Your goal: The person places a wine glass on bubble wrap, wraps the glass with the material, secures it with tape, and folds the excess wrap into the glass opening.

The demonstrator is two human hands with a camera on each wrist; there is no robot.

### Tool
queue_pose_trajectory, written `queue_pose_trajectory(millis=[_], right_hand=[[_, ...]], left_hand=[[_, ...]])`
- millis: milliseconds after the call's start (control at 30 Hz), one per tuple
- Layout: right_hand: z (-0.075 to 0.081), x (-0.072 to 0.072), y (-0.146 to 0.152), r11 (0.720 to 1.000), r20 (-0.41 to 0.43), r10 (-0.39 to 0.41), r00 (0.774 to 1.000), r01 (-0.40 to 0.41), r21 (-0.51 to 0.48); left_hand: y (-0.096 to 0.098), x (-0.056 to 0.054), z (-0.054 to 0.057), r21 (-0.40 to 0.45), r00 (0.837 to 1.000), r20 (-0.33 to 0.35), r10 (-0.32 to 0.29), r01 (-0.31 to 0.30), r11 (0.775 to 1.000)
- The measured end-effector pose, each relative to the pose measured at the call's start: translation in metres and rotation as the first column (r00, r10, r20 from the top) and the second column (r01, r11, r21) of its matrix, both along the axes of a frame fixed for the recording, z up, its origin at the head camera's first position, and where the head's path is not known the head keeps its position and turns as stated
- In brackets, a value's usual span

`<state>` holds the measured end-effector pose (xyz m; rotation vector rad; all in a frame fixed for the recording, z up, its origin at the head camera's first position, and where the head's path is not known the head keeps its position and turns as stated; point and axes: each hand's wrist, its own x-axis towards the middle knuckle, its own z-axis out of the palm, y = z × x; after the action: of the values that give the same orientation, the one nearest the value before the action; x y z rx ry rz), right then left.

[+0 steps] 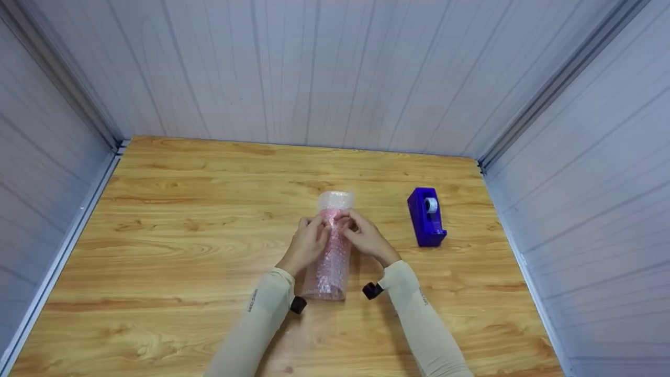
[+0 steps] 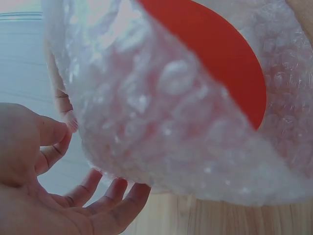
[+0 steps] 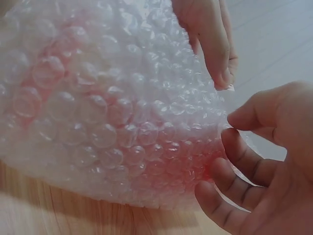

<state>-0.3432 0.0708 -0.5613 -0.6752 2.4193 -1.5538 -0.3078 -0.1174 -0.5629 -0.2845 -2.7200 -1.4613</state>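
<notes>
A roll of clear bubble wrap (image 1: 331, 262) lies lengthwise on the wooden table, pointing away from me. Pinkish red shows through it, and in the left wrist view a red item with a flat, rounded face (image 2: 220, 54) sits inside the open end; the rest is hidden. My left hand (image 1: 309, 243) pinches the wrap with thumb and forefinger on top of the roll, its other fingers against the side. From the right, my right hand (image 1: 366, 238) pinches the wrap between thumb and forefinger, the remaining fingers curved along it. Both hands' fingertips nearly meet.
A blue tape dispenser (image 1: 426, 217) with a roll of tape (image 1: 431, 205) stands to the right of the bubble wrap. Pale panel walls (image 1: 314, 73) enclose the wooden table (image 1: 183, 251) at the back and both sides.
</notes>
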Motion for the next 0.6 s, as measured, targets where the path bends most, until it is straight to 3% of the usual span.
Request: queue_pose_trajectory(millis=[233,433,600], right_hand=[[0.002,0.001,-0.002,0.999,-0.056,0.031,0.998,-0.033,-0.029],[0.026,0.011,-0.005,0.997,-0.061,0.054,0.997,-0.058,-0.054],[0.010,0.005,-0.004,0.997,-0.043,0.023,0.999,-0.026,-0.071]], left_hand=[[-0.002,-0.001,-0.001,0.070,1.000,0.029,-0.002,0.000,0.998],[-0.003,-0.002,-0.001,0.085,0.999,0.043,0.015,-0.019,0.996],[-0.003,-0.002,-0.001,0.091,0.999,0.044,0.023,-0.027,0.995]])
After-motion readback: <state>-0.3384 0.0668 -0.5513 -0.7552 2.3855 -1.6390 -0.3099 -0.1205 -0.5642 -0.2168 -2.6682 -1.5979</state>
